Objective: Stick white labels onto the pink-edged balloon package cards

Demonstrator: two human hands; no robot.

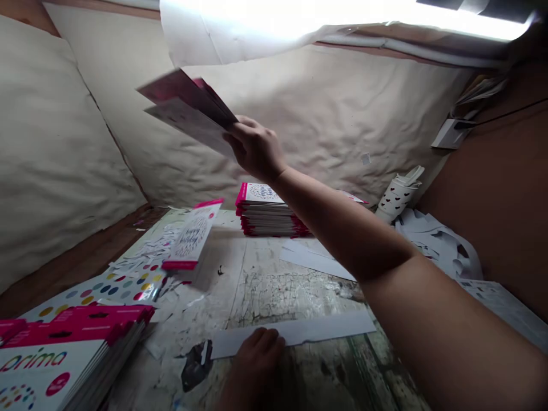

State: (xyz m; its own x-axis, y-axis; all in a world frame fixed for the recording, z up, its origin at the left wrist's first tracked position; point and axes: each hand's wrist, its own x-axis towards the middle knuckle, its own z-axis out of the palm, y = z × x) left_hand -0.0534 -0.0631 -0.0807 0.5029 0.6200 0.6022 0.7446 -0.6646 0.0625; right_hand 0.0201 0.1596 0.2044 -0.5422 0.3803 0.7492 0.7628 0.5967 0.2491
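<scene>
My right hand (256, 149) is raised high, gripping a small, motion-blurred bundle of pink-edged cards (186, 108) by one end. My left hand (259, 353) lies low on the worn table (274, 285), its curled fingers over a long white paper strip (295, 335). A pink-spined stack of printed booklets (265, 211) stands beyond the arm. One booklet (192, 235) leans upright at the left. Another thick stack labelled "prima" (55, 365) sits at the lower left, beside a sheet of coloured dots (103, 291).
Beige cloth (342, 120) lines the walls behind the table. Paper scraps (436, 242) pile up at the right, next to a white perforated roll with heart cut-outs (399, 195). Torn white bits litter the left side. A bright white sheet (240, 23) hangs overhead.
</scene>
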